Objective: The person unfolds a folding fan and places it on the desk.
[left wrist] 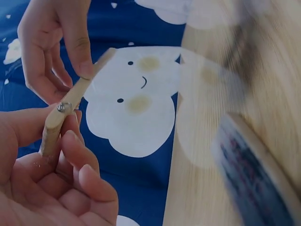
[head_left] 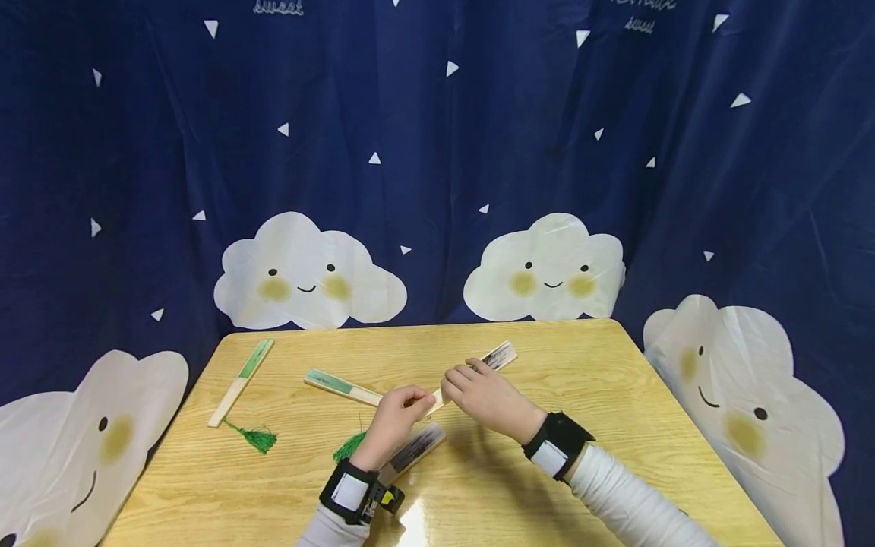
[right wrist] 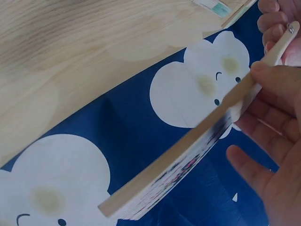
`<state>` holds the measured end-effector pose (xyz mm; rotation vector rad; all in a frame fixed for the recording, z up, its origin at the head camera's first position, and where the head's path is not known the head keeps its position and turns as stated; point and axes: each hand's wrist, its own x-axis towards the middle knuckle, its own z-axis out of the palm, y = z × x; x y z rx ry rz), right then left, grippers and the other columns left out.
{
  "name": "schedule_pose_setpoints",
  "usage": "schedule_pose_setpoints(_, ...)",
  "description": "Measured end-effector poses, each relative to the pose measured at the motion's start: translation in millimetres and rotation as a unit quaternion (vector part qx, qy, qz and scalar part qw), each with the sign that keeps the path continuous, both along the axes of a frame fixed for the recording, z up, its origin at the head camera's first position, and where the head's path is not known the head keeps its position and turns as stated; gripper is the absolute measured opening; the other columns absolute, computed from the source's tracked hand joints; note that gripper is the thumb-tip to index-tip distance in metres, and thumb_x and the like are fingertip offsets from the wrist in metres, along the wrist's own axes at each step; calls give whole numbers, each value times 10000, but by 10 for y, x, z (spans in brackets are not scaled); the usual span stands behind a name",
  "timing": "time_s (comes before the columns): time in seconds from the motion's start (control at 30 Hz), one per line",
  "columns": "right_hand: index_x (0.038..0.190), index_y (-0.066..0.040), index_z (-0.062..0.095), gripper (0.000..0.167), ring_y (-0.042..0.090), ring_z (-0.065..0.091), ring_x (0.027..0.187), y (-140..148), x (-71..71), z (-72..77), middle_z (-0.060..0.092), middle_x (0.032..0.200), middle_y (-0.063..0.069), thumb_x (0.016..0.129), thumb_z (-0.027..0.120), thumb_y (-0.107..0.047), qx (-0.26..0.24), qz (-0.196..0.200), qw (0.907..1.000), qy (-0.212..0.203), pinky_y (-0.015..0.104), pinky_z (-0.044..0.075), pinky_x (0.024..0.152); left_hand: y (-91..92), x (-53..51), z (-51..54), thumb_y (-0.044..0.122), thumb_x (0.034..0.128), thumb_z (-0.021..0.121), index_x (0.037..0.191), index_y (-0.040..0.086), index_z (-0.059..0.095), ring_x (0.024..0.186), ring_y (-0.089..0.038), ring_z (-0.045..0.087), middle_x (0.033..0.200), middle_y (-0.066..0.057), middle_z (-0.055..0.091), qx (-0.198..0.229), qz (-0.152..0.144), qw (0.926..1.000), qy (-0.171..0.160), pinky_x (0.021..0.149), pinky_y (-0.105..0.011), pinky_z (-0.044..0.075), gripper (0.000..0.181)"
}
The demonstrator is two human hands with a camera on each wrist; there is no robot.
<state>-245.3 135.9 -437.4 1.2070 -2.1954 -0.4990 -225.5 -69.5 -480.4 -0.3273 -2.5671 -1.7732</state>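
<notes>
Between both hands, above the table, is a folded hand fan (head_left: 502,355) with pale wooden ribs and a dark-patterned leaf. My left hand (head_left: 396,418) pinches its narrow end, beside the metal pivot seen in the left wrist view. Further along the same fan, my right hand (head_left: 487,395) grips the bare ribs between thumb and fingers; the right wrist view shows the folded leaf (right wrist: 176,167) reaching out past that hand. Below my left hand lies a second folded fan (head_left: 417,448) with a grey-dark leaf, partly covered by the wrist.
Two folded fans with green leaves lie on the wooden table (head_left: 581,456): one at the far left (head_left: 242,380), another left of my hands (head_left: 335,384). Green tassels (head_left: 260,439) lie near them. A dark blue curtain (head_left: 437,152) with white clouds hangs behind and beside the table.
</notes>
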Motion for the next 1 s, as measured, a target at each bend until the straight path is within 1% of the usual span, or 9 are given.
schedule_pose_setpoints(0.13, 1136, -126, 620, 259, 158, 600, 1049, 50, 18, 47, 634, 1098, -17, 892, 691, -175, -694, 230, 9969, -285, 340, 505, 991, 3, 15, -25, 243, 955, 627, 994, 38, 720, 695, -130, 481, 777, -26, 575, 325, 128, 9991, -238, 575, -207, 401, 229)
schedule_pose_setpoints(0.23, 1101, -79, 644, 306, 192, 621, 996, 120, 23, 45, 648, 1056, 27, 839, 756, -189, -1699, 523, 9828, -500, 342, 531, 927, 9, 31, -47, 259, 952, 630, 1015, 25, 714, 694, -117, 480, 781, -25, 574, 582, 277, 9973, -356, 581, -202, 403, 257)
schedule_pose_setpoints(0.37, 1015, -65, 678, 227, 198, 636, 929, 195, 34, -63, 664, 983, 47, 836, 754, -182, -3065, 447, 9476, -779, 343, 550, 825, 15, 61, -30, 272, 953, 629, 1034, 16, 704, 676, -95, 478, 765, -1, 560, 923, 528, 9932, -473, 577, -190, 409, 278)
schedule_pose_setpoints(0.47, 945, -84, 685, 129, 172, 638, 876, 172, 59, -193, 673, 919, 25, 873, 721, -184, -3992, 71, 9082, -1256, 333, 551, 773, 26, 72, -3, 256, 955, 627, 1057, 3, 695, 675, -87, 495, 773, 11, 575, 1189, 694, 9893, -479, 586, -188, 428, 280)
schedule_pose_setpoints(0.53, 916, -92, 686, 97, 158, 645, 850, 108, 84, -282, 678, 886, 14, 895, 700, -185, -4526, -204, 8752, -1698, 329, 556, 758, 47, 78, 16, 242, 957, 626, 1076, -12, 688, 678, -85, 507, 782, 19, 583, 1413, 768, 9857, -508, 594, -189, 436, 287)
schedule_pose_setpoints(0.63, 914, -91, 706, 98, 147, 664, 835, -25, 128, -379, 704, 885, 22, 913, 680, -185, -5224, -571, 8136, -2488, 297, 564, 754, 97, 97, 25, 226, 958, 625, 1098, -43, 670, 681, -88, 516, 783, 33, 572, 1800, 819, 9782, -628, 607, -196, 446, 307)
schedule_pose_setpoints(0.87, 957, 7, 693, 252, 245, 683, 851, -285, 185, -416, 710, 906, 183, 987, 576, -214, -6673, -718, 6065, -4263, 311, 583, 797, 214, 135, -31, 242, 971, 606, 1114, -51, 648, 699, -87, 506, 797, 53, 538, 2332, 861, 9640, -945, 625, -204, 443, 329)
schedule_pose_setpoints(0.9, 965, 24, 683, 262, 244, 687, 852, -305, 187, -410, 704, 918, 212, 991, 569, -210, -6802, -697, 5834, -4383, 335, 587, 816, 222, 141, -35, 247, 970, 607, 1119, -47, 649, 702, -87, 510, 802, 50, 541, 2343, 848, 9638, -952, 629, -204, 447, 332)
schedule_pose_setpoints(1.0, 986, 66, 659, 268, 182, 689, 830, -335, 192, -399, 689, 941, 262, 992, 565, -185, -7034, -678, 5394, -4578, 366, 590, 835, 234, 148, -65, 261, 960, 623, 1132, -30, 658, 723, -84, 528, 829, 35, 578, 2287, 779, 9657, -954, 636, -208, 461, 340)
